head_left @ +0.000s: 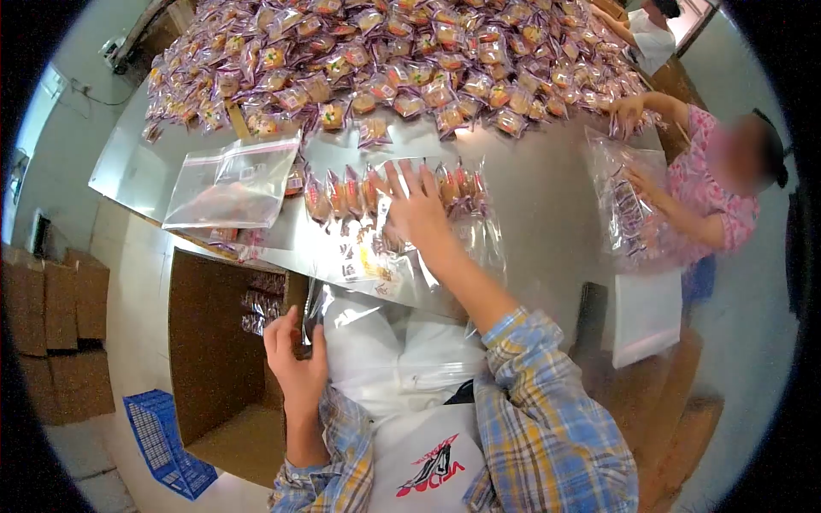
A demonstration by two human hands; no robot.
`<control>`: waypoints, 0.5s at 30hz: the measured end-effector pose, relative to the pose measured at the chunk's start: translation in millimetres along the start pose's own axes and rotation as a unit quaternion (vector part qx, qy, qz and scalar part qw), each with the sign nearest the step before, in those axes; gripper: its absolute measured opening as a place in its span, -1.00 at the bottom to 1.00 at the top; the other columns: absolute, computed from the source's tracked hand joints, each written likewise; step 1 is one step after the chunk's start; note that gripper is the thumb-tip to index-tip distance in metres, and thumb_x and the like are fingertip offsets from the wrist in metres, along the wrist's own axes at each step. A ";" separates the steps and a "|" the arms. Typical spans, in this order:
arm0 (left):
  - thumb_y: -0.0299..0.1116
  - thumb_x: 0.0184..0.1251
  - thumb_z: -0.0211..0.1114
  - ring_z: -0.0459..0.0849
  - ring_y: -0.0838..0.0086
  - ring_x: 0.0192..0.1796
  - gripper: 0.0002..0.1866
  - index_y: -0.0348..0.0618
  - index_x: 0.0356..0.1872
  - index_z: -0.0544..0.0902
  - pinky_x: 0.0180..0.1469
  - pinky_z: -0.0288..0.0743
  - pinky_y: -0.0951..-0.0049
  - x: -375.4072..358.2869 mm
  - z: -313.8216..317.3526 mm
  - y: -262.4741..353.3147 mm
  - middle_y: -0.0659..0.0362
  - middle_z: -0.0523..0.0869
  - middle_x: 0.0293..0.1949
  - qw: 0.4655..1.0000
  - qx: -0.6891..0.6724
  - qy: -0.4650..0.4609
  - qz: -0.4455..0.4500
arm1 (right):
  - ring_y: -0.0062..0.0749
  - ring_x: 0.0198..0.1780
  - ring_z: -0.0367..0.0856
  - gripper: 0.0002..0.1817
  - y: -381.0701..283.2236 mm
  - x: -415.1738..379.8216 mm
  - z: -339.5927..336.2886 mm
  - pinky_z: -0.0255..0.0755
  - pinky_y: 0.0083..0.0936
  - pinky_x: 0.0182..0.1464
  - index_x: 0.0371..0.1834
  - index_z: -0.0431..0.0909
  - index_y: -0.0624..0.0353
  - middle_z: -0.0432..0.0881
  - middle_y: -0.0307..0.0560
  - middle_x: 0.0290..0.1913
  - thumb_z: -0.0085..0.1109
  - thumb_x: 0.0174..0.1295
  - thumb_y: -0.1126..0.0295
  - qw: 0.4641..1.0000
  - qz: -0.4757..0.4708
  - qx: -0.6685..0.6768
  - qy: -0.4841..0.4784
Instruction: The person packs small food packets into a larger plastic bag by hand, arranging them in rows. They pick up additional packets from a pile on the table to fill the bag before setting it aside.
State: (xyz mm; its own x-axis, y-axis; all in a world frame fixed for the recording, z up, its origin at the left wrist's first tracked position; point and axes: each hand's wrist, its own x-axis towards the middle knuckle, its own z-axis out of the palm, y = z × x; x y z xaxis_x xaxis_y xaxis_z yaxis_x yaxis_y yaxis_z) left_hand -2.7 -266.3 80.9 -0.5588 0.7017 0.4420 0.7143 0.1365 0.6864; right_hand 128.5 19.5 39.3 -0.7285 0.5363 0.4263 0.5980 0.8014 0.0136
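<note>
Lettering (430,470) on the shirt (392,451) and clear bag (481,244) is unreadable

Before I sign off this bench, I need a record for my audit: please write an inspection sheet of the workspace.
Surface: metal table, shiny where bare.
Job's things: clear bag with a row of packs.
Clutter: big heap at the far side; flat bag at left.
Hands: right hand spread on the row; left hand near the clear bag, fingers parted.
Cables: thin cord by the left wall.
Surroundings: open carton, blue crate left; co-worker handling another bag, right.
</note>
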 end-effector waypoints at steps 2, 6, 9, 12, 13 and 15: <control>-0.57 0.20 0.54 0.63 0.13 -0.14 -0.54 -0.28 0.14 0.66 -0.02 0.56 0.21 -16.4 -2.6 13.0 0.04 0.64 -0.12 0.994 0.064 0.052 0.077 | 0.11 0.62 0.24 -0.03 -14.5 -8.6 -18.2 -0.05 0.21 0.66 0.64 0.31 0.07 0.34 0.15 0.62 0.40 0.18 -0.09 0.997 0.020 -0.048 -0.055; -0.63 0.03 0.49 0.62 0.21 -0.35 -0.80 -0.11 -0.35 0.71 -0.30 0.51 0.21 -48.3 2.8 42.6 0.18 0.65 -0.41 0.954 -0.128 -0.067 0.263 | 0.10 0.66 0.17 -0.12 -26.4 -49.2 -33.5 -0.13 0.21 0.69 0.65 0.26 0.20 0.29 0.17 0.65 0.28 0.27 0.12 0.994 0.029 0.078 -0.065; -0.47 0.11 0.52 0.72 0.07 -0.12 -0.58 -0.28 0.06 0.74 -0.05 0.62 0.19 -49.9 34.3 69.4 0.01 0.76 -0.12 0.926 -0.116 -0.301 0.194 | 0.07 0.67 0.17 -0.18 -22.0 -58.9 -37.5 -0.09 0.19 0.67 0.62 0.29 0.21 0.32 0.14 0.63 0.27 0.27 0.20 0.993 0.040 0.092 -0.065; -0.42 0.28 0.40 0.54 -0.22 0.29 -0.38 -0.46 0.35 0.47 0.35 0.46 0.02 -29.8 82.6 74.3 -0.30 0.54 0.27 0.948 0.010 -0.298 0.108 | 0.03 0.60 0.29 -0.14 -12.8 -63.9 -27.5 -0.02 0.09 0.67 0.61 0.33 0.16 0.43 0.09 0.55 0.32 0.18 0.22 0.996 0.054 0.070 0.008; -0.40 0.33 0.36 0.45 -0.29 0.38 -0.33 -0.51 0.41 0.39 0.46 0.37 -0.02 -23.4 100.1 67.2 -0.38 0.45 0.37 0.954 0.034 -0.281 0.102 | 0.03 0.59 0.29 -0.14 -10.5 -65.6 -22.4 0.00 0.09 0.66 0.61 0.34 0.15 0.42 0.09 0.55 0.32 0.17 0.22 0.995 0.059 0.083 0.014; -0.39 0.34 0.35 0.42 -0.29 0.42 -0.32 -0.52 0.43 0.38 0.50 0.34 -0.03 1.3 123.2 59.6 -0.40 0.43 0.40 0.963 0.060 -0.245 0.097 | 0.04 0.59 0.29 -0.22 -10.9 -64.3 -18.7 0.03 0.09 0.64 0.51 0.44 0.16 0.41 0.09 0.56 0.34 0.14 0.25 0.993 0.069 0.098 0.015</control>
State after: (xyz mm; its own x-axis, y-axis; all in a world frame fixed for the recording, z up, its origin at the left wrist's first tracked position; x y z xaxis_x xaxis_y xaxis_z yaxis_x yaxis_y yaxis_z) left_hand 91.1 -171.1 51.3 -0.1650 0.9635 0.2106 0.8453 0.0282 0.5335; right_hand 175.1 -28.7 28.7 -0.6320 0.6382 0.4396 0.6126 0.7589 -0.2211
